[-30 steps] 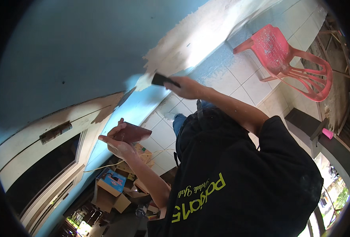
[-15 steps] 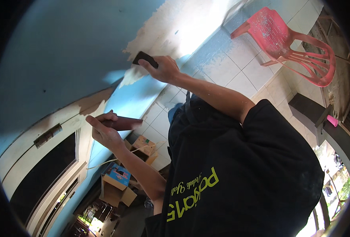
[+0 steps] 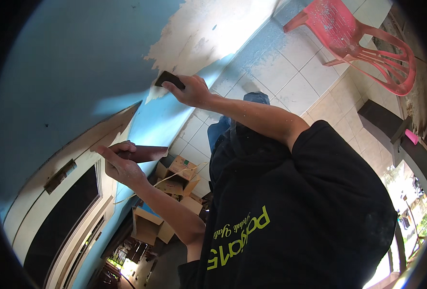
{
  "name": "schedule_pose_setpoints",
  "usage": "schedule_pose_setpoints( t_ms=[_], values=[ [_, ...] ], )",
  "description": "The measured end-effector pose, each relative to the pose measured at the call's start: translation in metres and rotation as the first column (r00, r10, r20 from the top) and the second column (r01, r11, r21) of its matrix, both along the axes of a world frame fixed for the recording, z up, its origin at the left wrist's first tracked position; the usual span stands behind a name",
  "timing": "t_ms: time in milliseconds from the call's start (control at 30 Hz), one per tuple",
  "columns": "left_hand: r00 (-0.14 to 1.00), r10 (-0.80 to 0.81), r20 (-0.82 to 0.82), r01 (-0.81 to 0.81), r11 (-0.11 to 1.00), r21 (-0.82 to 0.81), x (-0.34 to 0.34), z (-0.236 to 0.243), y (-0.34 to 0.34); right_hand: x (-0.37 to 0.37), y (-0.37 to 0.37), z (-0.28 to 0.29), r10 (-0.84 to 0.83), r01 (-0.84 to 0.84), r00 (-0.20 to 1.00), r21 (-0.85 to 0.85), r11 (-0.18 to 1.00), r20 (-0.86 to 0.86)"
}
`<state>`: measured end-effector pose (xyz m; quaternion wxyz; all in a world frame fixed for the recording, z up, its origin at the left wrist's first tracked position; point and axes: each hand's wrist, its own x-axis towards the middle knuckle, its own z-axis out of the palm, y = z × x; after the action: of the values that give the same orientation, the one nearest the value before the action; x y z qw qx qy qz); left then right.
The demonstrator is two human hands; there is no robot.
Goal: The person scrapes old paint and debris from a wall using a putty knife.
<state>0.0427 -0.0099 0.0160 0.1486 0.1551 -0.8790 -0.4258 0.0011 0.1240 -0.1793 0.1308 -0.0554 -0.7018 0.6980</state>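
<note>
My right hand (image 3: 191, 90) grips a small black rectangular block (image 3: 169, 78) at the lower edge of a white, ragged-edged patch (image 3: 203, 33) on the blue wall (image 3: 73, 62); whether it touches the surface I cannot tell exactly. My left hand (image 3: 124, 166), lower and further left, holds a flat reddish-brown piece (image 3: 148, 153) near the white door frame, its index finger pointing out. My forearms flank my black T-shirt, and part of a jeans-clad leg shows beyond it.
A pink plastic chair (image 3: 331, 31) is on the white-tiled floor (image 3: 295, 91) at upper right. Dark furniture (image 3: 381, 123) holds a pink cup (image 3: 411, 136). Cardboard boxes (image 3: 146, 226) and a pale cable lie below my left arm. A door (image 3: 61, 231) is at the left.
My right hand with the black block has moved left and up, then slightly down along the patch's edge. My left hand has moved a little left and up. The view has shifted slightly.
</note>
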Motion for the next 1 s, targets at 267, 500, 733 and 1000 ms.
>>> schedule_pose_setpoints(
  t_ms=[267,500,733,1000],
  values=[
    [0.995,-0.096,-0.005,0.096,0.995,0.016,-0.002,0.007,-0.029,0.001,-0.021,-0.003,-0.040,0.033,0.990,0.051,0.998,0.138],
    [0.987,-0.160,0.015,0.159,0.984,0.084,0.014,-0.007,-0.071,0.007,-0.034,0.002,-0.093,0.092,0.985,0.015,0.996,0.145],
    [0.966,-0.243,0.089,0.245,0.969,-0.012,0.016,-0.018,-0.082,0.006,-0.046,-0.004,-0.192,0.187,0.973,0.056,0.981,0.126],
    [0.967,-0.241,0.079,0.248,0.965,-0.089,0.001,-0.008,-0.054,0.010,-0.044,-0.018,-0.027,0.043,0.951,-0.046,0.998,0.307]
  ],
)
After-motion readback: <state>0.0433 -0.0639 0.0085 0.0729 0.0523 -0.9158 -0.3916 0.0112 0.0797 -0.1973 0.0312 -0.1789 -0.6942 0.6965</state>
